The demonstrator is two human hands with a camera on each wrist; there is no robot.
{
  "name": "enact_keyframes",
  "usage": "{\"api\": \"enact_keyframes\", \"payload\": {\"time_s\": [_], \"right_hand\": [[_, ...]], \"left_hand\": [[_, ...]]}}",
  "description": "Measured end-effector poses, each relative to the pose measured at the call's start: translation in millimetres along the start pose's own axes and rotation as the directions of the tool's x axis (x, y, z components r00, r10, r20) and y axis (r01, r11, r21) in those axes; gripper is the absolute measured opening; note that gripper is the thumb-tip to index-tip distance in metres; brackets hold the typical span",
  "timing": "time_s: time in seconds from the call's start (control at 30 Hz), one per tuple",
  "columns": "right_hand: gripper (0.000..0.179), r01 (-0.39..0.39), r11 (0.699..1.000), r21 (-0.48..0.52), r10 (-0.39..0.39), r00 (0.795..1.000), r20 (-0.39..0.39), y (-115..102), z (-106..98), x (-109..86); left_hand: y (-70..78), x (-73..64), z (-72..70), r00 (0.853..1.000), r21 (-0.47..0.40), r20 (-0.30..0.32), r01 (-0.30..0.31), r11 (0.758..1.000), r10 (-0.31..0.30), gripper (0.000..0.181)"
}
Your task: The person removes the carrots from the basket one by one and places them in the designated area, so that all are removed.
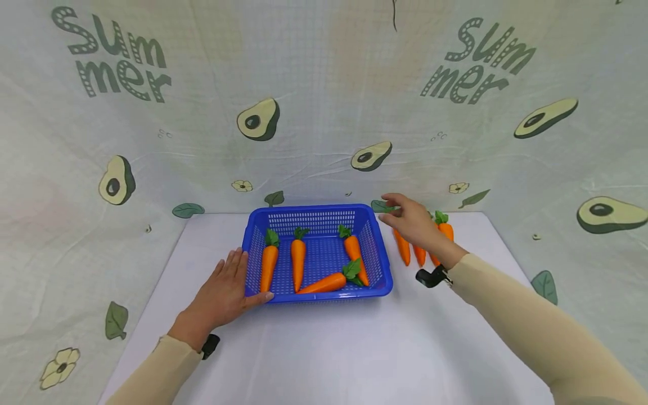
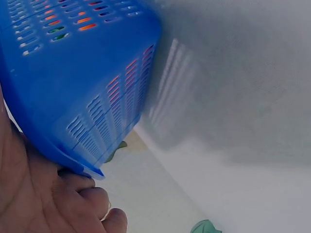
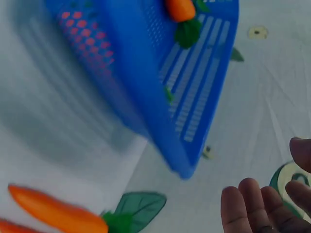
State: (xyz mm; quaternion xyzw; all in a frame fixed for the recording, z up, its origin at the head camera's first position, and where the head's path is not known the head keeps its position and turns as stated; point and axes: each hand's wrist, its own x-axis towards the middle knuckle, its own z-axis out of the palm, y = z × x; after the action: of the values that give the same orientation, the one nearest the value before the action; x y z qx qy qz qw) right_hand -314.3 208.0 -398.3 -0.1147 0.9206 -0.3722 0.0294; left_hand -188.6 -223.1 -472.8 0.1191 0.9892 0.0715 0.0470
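Observation:
A blue plastic basket with slotted walls holds several orange carrots with green tops, such as an upright-lying carrot and a sideways carrot. My left hand rests flat against the basket's left end, its thumb over the near rim corner. In the left wrist view, the left hand's fingers lie along the basket rim. My right hand hovers right of the basket, fingers loosely bent and nothing between them. Beneath and beside it lie more carrots, partly hidden by the hand.
The basket stands on a white table. Behind and around the table hangs a pale cloth printed with avocados, leaves and lettering. A carrot lies outside the basket near its right end.

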Motion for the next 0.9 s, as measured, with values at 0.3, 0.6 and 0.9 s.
{"api": "enact_keyframes", "payload": {"time_s": [0.3,0.6,0.9], "right_hand": [[0.067,-0.115,0.958,0.264,0.036,0.957,0.287,-49,56,29.5],[0.070,-0.199,0.931,0.307,0.044,0.894,0.446,-65,104,52.0],[0.069,-0.253,0.913,0.319,0.050,0.848,0.528,-69,135,66.6]], "left_hand": [[-1.0,-3.4,1.5,1.000,-0.084,0.009,0.027,0.996,-0.026,0.125],[-0.9,-0.9,8.6,0.999,-0.115,0.017,0.050,0.992,-0.048,0.130],[-0.3,0.8,6.9,0.997,-0.142,0.043,0.075,0.987,-0.070,0.131]]}}
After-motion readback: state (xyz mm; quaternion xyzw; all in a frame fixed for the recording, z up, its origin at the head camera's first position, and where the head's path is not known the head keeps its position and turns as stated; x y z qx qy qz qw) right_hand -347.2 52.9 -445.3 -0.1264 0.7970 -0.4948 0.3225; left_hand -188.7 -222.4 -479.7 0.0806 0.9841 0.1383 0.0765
